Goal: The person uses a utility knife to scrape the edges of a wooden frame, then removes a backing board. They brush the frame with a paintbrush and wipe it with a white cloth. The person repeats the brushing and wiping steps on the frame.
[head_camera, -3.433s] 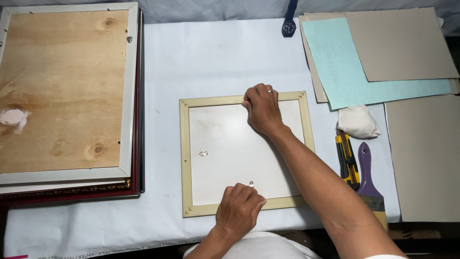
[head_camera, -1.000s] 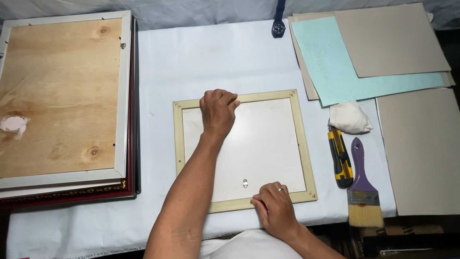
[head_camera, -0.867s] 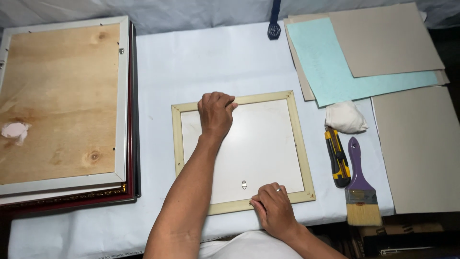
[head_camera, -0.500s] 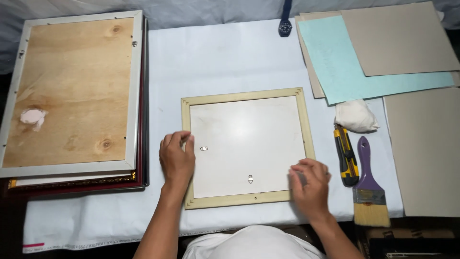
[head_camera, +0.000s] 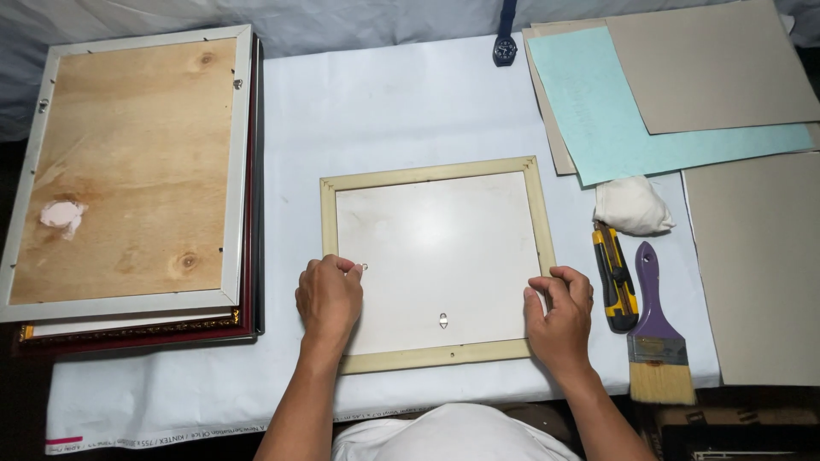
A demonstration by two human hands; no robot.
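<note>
Both hands have slid down the frame [head_camera: 436,260]: left hand [head_camera: 329,294] pinches its left-side clip [head_camera: 363,266], right hand [head_camera: 559,312] presses its right rail.

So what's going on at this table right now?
A person is working on a small pale wooden picture frame lying face down on a white-covered table. The left hand rests on the frame's left edge, fingers by a small metal hanger there, and the right hand presses on the right edge. A yellow utility knife, a purple-handled brush and a white cloth wad lie to the right, and larger frames are stacked on the left.
</note>
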